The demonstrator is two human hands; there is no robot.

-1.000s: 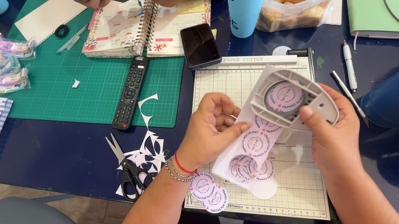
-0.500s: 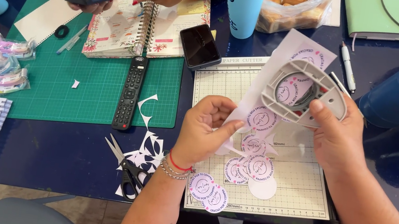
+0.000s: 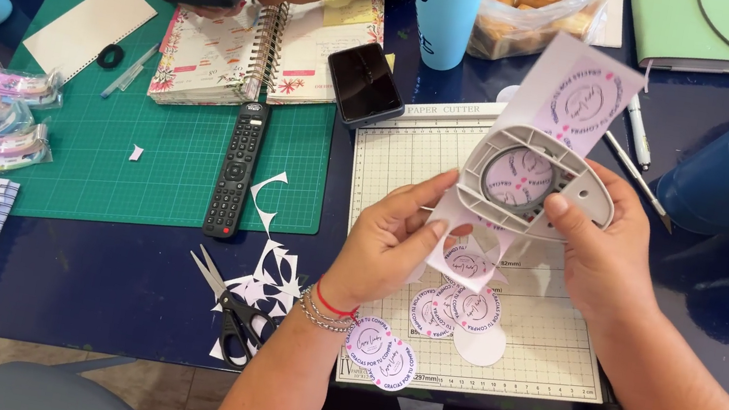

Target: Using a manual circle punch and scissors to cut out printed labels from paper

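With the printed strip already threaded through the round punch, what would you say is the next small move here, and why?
Probably press the round punch down with the right hand. A printed circle on the paper strip looks about centred in its window, and the left hand steadies the strip's lower end, where one round hole is already cut. If the print sits slightly off, nudge the strip first. Cut discs lie on the cutter board below.

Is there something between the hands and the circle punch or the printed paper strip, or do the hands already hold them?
Nothing visible is in the way. The right hand already grips the circle punch, and the left hand holds the printed paper strip fed through it.
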